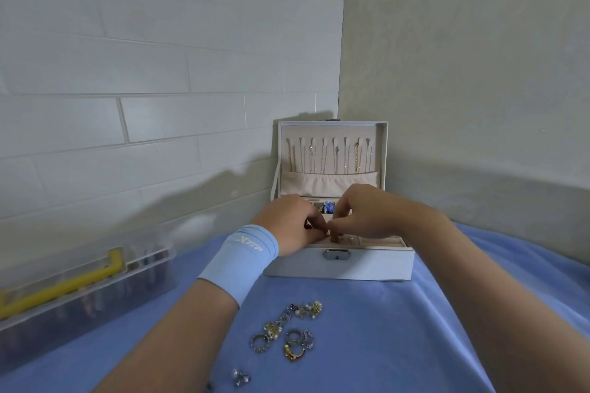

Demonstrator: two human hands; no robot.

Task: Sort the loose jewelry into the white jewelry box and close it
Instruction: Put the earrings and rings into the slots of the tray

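Our left hand [293, 223] and right hand [360, 214] meet, fingers curled, over one open box [367, 265]; whether they pinch anything we cannot tell. One jewelry pile [287, 332] and one stray piece [241, 377] lie nearer on the cloth [383, 329].

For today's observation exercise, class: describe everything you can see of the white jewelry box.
The white jewelry box stands open on the blue cloth, near the wall corner. Its upright lid, lined beige, shows chains hanging from hooks above a gathered pocket. A metal latch sits on the front face. The left hand and right hand meet over its beige tray compartments.
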